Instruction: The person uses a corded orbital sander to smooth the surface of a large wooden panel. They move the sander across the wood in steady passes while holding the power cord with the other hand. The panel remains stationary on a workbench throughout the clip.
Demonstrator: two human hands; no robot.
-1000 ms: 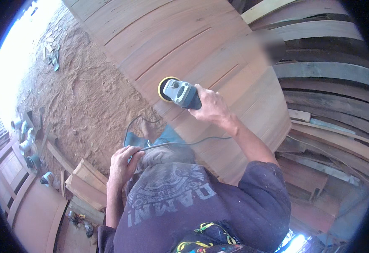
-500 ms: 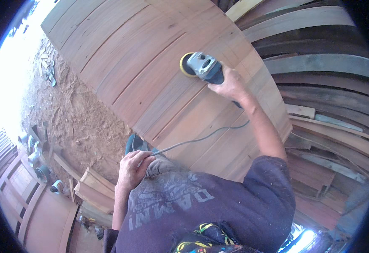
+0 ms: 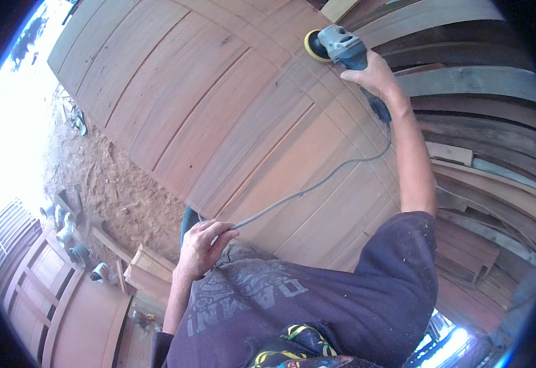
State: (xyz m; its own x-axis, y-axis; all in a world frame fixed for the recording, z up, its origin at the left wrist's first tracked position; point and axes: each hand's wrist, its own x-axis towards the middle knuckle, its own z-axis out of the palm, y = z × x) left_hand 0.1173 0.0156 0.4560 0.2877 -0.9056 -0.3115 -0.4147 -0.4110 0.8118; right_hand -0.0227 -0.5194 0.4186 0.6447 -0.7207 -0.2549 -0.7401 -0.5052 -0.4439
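Note:
My right hand (image 3: 372, 75) is wrapped round the body of an angle grinder (image 3: 343, 46) with a grey metal head and a dark body. Its round yellow-edged disc (image 3: 317, 46) is at the surface of a large wooden panel (image 3: 219, 116), near the panel's far right edge. Grooves run between the boards of the panel. A grey power cord (image 3: 305, 190) trails from the grinder's rear end across the panel to my left hand (image 3: 205, 244). That hand is closed on the cord, near my waist at the panel's near edge.
Stacked dark and pale planks (image 3: 476, 86) lie close along the panel's right side. To the left is bare brown ground (image 3: 121, 184) littered with shavings. Wooden frames (image 3: 84, 313), board offcuts (image 3: 148, 270) and several small power tools (image 3: 100, 273) lie at the lower left.
My right hand has carried the grinder away from me and to the right, towards the panel's far edge. The cord has drawn out with it; my left hand still grips it.

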